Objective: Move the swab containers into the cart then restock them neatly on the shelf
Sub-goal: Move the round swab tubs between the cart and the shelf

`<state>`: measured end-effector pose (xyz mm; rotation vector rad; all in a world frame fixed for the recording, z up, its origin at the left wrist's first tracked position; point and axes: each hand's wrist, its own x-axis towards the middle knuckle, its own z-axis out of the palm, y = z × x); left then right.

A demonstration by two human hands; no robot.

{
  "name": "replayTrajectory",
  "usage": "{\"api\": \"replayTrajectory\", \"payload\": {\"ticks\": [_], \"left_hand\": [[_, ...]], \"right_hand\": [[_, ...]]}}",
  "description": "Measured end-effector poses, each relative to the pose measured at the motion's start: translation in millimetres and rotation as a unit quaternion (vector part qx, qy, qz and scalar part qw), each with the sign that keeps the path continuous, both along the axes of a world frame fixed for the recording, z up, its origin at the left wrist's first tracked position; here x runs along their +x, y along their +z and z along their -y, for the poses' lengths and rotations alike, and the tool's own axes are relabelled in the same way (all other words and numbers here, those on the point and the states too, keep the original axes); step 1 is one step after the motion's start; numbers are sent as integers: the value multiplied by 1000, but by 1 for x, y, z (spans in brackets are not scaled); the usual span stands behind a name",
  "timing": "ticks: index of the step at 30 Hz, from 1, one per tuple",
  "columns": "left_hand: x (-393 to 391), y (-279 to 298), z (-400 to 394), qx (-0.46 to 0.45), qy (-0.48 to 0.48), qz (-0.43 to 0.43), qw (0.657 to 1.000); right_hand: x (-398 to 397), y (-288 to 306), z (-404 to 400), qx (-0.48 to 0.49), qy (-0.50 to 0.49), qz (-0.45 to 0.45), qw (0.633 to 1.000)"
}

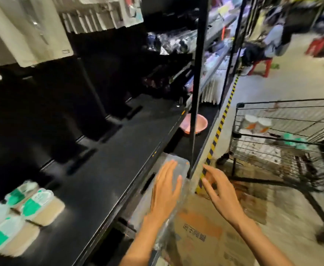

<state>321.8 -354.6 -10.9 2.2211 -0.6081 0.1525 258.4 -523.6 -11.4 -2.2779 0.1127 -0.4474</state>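
Reaching toward the lower level beneath the black shelf (118, 160), the left hand (165, 191) is laid with straight, spread fingers on a clear plastic-wrapped pack (178, 167), while the right hand (220, 192) hovers just beside it, fingers loosely spread and nothing held. Swab containers (22, 210) are seen on the shelf at far left, and more (257, 124) in the wire cart (284, 143). The pack, its contents blurred, should be gripped on both sides before being lifted.
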Motion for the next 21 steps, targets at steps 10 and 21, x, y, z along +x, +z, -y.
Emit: {"api": "replayTrajectory", "payload": {"ticks": [10, 21], "left_hand": [[-66, -37, 258, -29, -143, -20, 989], [-60, -27, 420, 60, -247, 45, 966]], "right_hand": [[-116, -28, 217, 5, -135, -49, 990], [-152, -23, 377, 27, -222, -57, 973]]}}
